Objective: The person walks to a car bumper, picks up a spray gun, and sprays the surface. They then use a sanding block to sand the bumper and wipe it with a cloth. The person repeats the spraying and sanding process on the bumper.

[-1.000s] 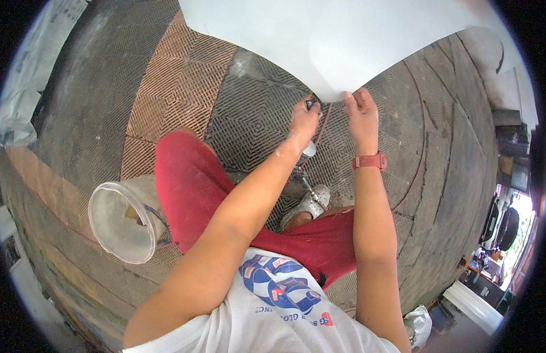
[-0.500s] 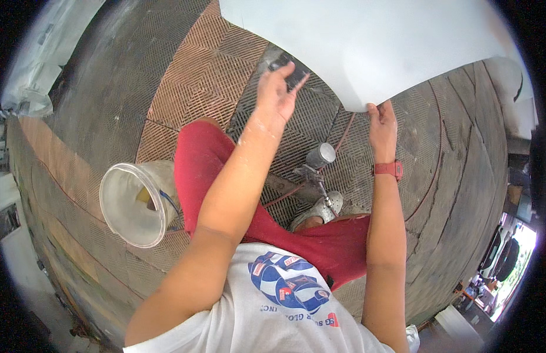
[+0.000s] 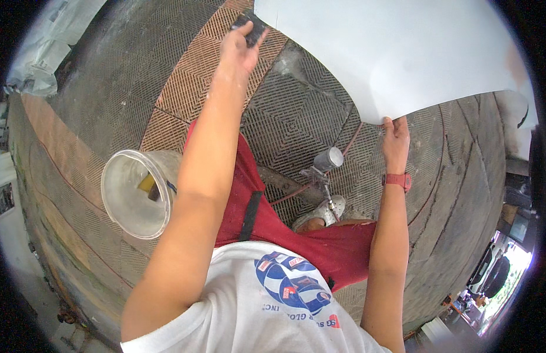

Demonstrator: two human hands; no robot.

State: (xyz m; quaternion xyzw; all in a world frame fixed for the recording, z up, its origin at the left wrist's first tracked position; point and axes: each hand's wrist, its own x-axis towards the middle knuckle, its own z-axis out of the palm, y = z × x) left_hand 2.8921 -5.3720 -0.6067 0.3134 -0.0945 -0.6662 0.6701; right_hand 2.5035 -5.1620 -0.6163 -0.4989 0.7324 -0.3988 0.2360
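The left hand is raised to 12 o'clock, its fingers closed around a small dark block (it looks like a sanding block, though its face is hidden). The block sits just beside the left edge of a large white panel, which fills the view from 12 to 2 o'clock; whether block and panel touch, I cannot tell.

The right hand is at 3 o'clock of the centre, fingers pinched on the lower edge of the panel, thumb side under it. A red watch circles that wrist.

Below the panel, between the two forearms, a spray gun with a metal cup stands on the floor, tilted slightly, with a thin reddish hose running from it. Just under it, at 5 o'clock of the gun, a light perforated shoe pokes out from red trousers.

At 9 o'clock a clear plastic bucket lies on its side, mouth toward the camera, with a yellowish scrap inside (too small to identify). The floor is ridged tile, grey with a band of brown tiles toward 11 o'clock. Crumpled plastic sheeting lies at 10 o'clock near the rim.
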